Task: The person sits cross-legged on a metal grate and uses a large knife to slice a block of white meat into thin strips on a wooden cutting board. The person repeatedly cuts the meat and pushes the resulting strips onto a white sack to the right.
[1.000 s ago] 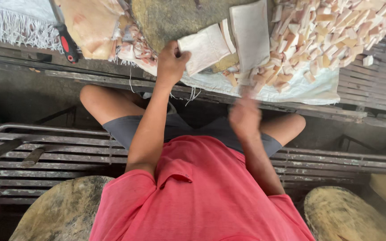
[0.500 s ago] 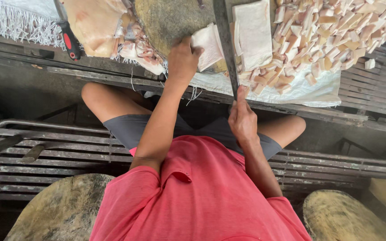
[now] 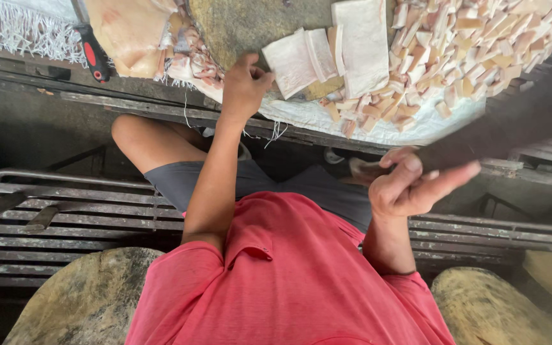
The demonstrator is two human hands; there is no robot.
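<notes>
At the upper left of the frame a knife with a red and black handle [image 3: 94,59] lies beside a pale slab of fatty meat [image 3: 129,32] on a white fringed cloth [image 3: 20,29]. Right of it, at top centre, the left hand [image 3: 243,86] is curled with its fingertips pressing on the round chopping block [image 3: 244,22], just beside flat white slabs of pork skin [image 3: 327,54] laid side by side; it grasps nothing that can be seen. Further right, a heap of small cut cubes [image 3: 474,45], pale and tan, spreads over the white sheet. At centre right the right hand [image 3: 410,185] is clenched around the handle of a large dark cleaver [image 3: 519,112], which is blurred, probably mid-swing. Below, dark metal grating [image 3: 65,211] runs across, with two worn round blocks [image 3: 78,300] at the bottom corners.
</notes>
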